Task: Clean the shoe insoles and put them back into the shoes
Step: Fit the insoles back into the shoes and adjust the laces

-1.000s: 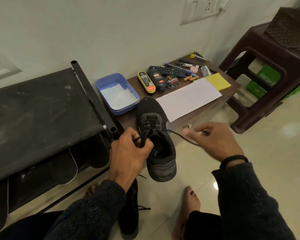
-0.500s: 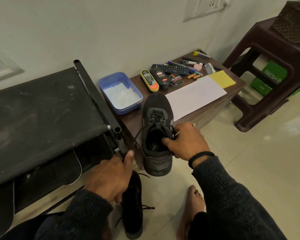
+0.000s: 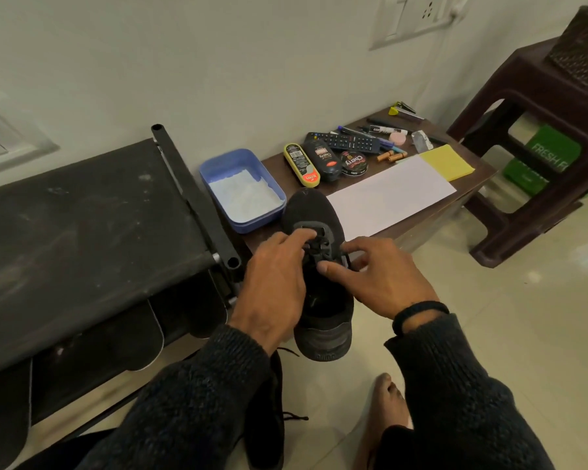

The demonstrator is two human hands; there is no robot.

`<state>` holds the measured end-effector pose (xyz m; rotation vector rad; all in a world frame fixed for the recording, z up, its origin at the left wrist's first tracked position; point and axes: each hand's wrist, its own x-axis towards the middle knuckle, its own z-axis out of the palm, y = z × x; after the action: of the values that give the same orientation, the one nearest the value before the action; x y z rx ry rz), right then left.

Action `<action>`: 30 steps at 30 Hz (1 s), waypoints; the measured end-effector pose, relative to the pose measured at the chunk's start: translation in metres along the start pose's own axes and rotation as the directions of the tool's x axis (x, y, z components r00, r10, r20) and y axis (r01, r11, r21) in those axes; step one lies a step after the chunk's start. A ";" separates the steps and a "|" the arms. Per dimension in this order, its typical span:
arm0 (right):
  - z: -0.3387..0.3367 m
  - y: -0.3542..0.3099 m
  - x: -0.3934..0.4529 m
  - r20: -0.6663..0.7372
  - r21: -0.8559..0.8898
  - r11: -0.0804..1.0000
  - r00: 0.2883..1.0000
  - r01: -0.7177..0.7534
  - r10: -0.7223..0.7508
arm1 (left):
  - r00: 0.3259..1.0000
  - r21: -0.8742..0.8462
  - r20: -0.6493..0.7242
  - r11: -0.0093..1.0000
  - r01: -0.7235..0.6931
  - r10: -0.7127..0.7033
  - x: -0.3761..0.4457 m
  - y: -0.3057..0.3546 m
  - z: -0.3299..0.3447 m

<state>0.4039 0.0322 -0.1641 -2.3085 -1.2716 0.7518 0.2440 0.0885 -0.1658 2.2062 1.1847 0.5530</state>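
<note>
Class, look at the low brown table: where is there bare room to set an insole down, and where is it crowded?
Free: the white paper sheet, bordered by the black shoe and yellow cloth. Crowded: the back strip, holding polish containers, remote, pens and batteries. The blue tub fills the left end.

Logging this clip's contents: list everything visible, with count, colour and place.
shoe: 1, black, toe on low table
second shoe: 1, black, on floor
blue tub: 1, holds white powder, on table
white paper: 1, on table
yellow cloth: 1, table's right end
polish containers: 3, behind paper
remote: 1, black
shoe rack: 1, black, left
stool: 1, brown, right
left hand: fingers at laces
right hand: fingers at laces
</note>
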 end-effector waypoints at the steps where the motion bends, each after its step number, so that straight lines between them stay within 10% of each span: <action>1: -0.006 0.002 0.000 0.007 0.060 0.998 1.000 0.025 -0.026 | 1.000 0.000 0.001 1.000 0.002 -0.002 0.001 -0.001 0.001; 6: -0.013 0.010 0.009 -0.232 0.130 0.982 0.967 0.138 -0.105 | 0.999 0.053 0.030 0.998 -0.013 0.011 0.009 -0.001 0.002; 22: -0.002 0.002 0.035 0.191 0.023 0.973 0.954 0.232 -0.232 | 0.996 0.078 0.072 0.996 -0.053 0.048 0.018 -0.013 0.007; 30: 0.007 0.006 0.041 0.153 -0.076 0.945 0.940 0.318 -0.304 | 0.997 0.036 0.070 0.999 -0.019 0.017 0.019 -0.018 0.011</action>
<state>0.4218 0.0643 -0.1836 -2.0833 -1.7232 0.7639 0.2492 0.1092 -0.1845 2.2502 1.1485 0.4609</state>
